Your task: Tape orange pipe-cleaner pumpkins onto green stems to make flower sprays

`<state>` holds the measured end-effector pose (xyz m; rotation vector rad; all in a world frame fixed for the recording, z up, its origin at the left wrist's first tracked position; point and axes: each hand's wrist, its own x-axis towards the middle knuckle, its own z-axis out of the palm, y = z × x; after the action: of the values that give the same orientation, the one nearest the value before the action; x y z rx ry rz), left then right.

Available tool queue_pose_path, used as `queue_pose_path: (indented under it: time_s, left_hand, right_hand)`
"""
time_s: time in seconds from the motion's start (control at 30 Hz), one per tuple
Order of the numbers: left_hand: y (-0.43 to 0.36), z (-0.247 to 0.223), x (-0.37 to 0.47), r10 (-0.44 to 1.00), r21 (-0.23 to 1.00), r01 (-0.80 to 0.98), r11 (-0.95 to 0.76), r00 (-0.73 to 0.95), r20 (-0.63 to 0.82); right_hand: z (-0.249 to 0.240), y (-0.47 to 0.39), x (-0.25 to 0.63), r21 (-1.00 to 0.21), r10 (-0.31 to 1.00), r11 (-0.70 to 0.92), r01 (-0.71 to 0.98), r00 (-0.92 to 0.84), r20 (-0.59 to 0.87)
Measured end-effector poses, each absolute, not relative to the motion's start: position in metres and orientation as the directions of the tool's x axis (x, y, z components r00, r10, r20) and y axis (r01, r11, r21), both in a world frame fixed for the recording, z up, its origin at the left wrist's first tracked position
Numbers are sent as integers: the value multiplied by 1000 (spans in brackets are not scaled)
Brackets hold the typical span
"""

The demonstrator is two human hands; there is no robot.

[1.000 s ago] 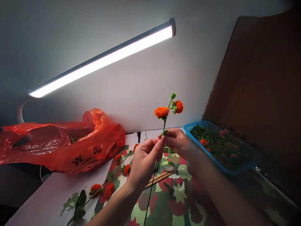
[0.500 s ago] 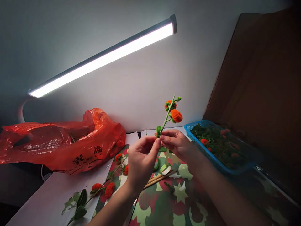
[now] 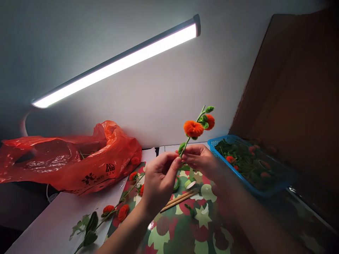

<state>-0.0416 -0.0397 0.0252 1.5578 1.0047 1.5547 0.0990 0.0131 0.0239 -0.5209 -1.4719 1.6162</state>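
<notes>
Between my two hands stands an artificial flower stem (image 3: 188,140) with fuzzy orange blooms and green leaves, tilted up to the right. My left hand (image 3: 161,174) pinches its lower end between thumb and fingers. Close beside it, my right hand (image 3: 200,158) has its fingers closed on the same stem, just above the left thumb. A strip of green tape hangs below the right hand towards a roll of green tape (image 3: 190,183) on the patterned mat (image 3: 182,225). The stem's bottom end is hidden by my fingers.
Wooden sticks (image 3: 178,201) lie on the mat. A finished-looking flower branch (image 3: 113,211) lies to the left, beyond it a red plastic bag (image 3: 116,155). On the right are a blue basket (image 3: 239,178) of flowers and a cardboard panel (image 3: 288,98). A lit lamp (image 3: 119,65) hangs above.
The flower stem has turned in my fingers, so one orange bloom now faces me on the left and another sits behind on the right. Both hands stay in nearly the same place.
</notes>
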Motion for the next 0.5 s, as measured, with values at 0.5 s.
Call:
queue_pose_path:
  time_s: [0.5]
  left_hand:
    - [-32, 23, -46, 880, 875, 119, -468, -26, 474]
  right_hand:
    - [28, 5, 89, -897, 881, 129, -423, -366, 299]
